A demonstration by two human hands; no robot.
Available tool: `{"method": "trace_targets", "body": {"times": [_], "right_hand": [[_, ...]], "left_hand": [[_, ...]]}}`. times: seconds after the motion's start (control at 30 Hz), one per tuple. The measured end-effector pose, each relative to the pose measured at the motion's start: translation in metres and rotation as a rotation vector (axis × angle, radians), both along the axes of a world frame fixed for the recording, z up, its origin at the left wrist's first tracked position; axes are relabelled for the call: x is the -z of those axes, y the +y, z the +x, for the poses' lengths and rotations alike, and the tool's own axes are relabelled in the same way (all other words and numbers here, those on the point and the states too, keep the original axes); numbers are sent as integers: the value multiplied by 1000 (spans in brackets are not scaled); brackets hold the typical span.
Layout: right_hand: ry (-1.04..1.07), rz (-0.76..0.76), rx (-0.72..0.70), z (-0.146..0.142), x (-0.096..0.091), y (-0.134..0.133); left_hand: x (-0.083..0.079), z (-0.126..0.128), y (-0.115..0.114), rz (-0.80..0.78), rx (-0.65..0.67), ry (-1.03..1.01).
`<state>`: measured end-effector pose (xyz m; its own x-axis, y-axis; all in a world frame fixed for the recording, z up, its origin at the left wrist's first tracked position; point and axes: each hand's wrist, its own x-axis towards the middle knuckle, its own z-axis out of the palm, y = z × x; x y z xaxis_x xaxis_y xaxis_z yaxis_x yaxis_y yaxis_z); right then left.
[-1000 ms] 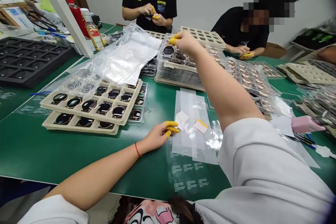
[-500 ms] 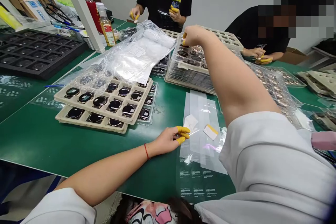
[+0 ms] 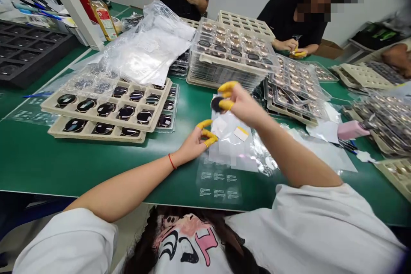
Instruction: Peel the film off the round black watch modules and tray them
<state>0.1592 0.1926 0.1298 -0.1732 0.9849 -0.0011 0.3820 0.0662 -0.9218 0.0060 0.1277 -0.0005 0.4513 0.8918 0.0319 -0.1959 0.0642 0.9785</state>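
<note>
Head view: the right hand [image 3: 242, 103] is closed to a narrow pinch, its yellow-cotted fingers [image 3: 226, 88] holding a dark round disc [image 3: 217, 104] by the rim, just above a clear film sheet [image 3: 228, 145]. Held this way, the disc's face appears to stay free of touch, and the cots probably keep skin off it. The left hand [image 3: 192, 144] is open and holds nothing, its fingers resting at the film's left edge, seemingly to steady it on the green tabletop [image 3: 96, 171]. A white paper tab [image 3: 240, 133] with a yellow strip lies on the film, just beyond the left hand. Further left of that hand, beige pulp trays [image 3: 105, 111] keep dark round lenses [image 3: 126, 112] apart in separate pockets. Ahead of the right hand, stacked clear blister trays [image 3: 231, 47] carry copper-coloured discs.
</note>
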Motion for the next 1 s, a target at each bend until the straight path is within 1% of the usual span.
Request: {"method": "trace_targets", "body": {"times": [0.03,0.1,0.17,0.2,0.33,0.4,0.47,0.63,0.7,0.73,0.77,0.8,0.83,0.87,0.93,0.97,1.0], "right_hand": [[4,-55,-51,1,17,-21],[-17,-112,-127,2,47,-50],[-85,-76,-143,5,66,-65],[-137,-8,-130,7,72,-70],[-407,443,-108,13,81,-87],[-538,583,-104,14,85,-95],[-616,624,-91,14,90,-101],[-633,660,-89,11,101,-109],[-616,695,-138,20,101,-108],[-580,693,-133,31,101,-105],[-542,661,-76,47,101,-102],[-508,610,20,66,101,-97],[-492,523,173,87,101,-92],[-521,416,319,108,101,-86],[-571,355,410,140,103,-74],[-592,347,425,146,105,-68],[-604,353,413,146,107,-62]], "left_hand": [[0,1,-2,18,25,-13],[1,3,-5,62,58,-18],[3,4,-8,122,58,-9],[4,4,-9,149,52,3],[5,0,-10,222,81,127],[5,-1,-11,267,87,183],[3,-1,-13,297,85,191],[-1,2,-18,285,133,225],[-4,2,-20,271,131,244],[-6,2,-20,245,125,253],[-8,1,-21,208,115,265],[-11,0,-21,169,102,275],[-15,-1,-21,135,88,284],[-18,-2,-21,109,79,289],[-22,-4,-21,85,75,284],[-24,-5,-20,80,82,281],[-24,-5,-20,78,90,285]]}}
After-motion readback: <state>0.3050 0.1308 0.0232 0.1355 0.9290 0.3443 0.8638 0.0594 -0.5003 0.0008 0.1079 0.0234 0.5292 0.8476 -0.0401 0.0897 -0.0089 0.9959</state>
